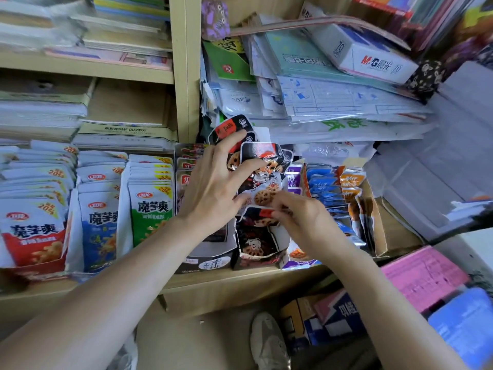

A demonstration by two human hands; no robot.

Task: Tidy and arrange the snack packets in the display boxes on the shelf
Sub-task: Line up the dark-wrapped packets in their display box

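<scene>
Several black snack packets (262, 158), printed with sliced lotus root, are held in a fanned bunch above the shelf (240, 285). The bunch is gripped by the left hand (213, 188). Its fingers (232, 141) are curled over the fronts of the packets, and the topmost finger reaches a red-and-black packet at the back of the bunch. The lower edge of the front packet is pinched by the right hand (304, 222), whose fingers (278, 206) are bent round that edge.

Directly below both sets of fingers an open black display box (256, 260) is seen on the shelf, with more lotus-root packets standing in it.

To the left of the left-hand fingers, three rows of white packets (149, 206) are lined up, with red, blue and green fronts. Red-labelled packets (184, 180) are partly hidden just behind that hand.

To the right of the right-hand fingers, purple packets (293, 177), blue packets (325, 188) and orange-topped packets (352, 180) are stood in a cardboard box (378, 225).

Above the fingers a heap of papers and plastic folders (333, 102) is piled up. Well below the fingers, under the shelf, a pale shoe (269, 343) is seen on the floor, and pink sheets (421, 276) lie at the lower right.
</scene>
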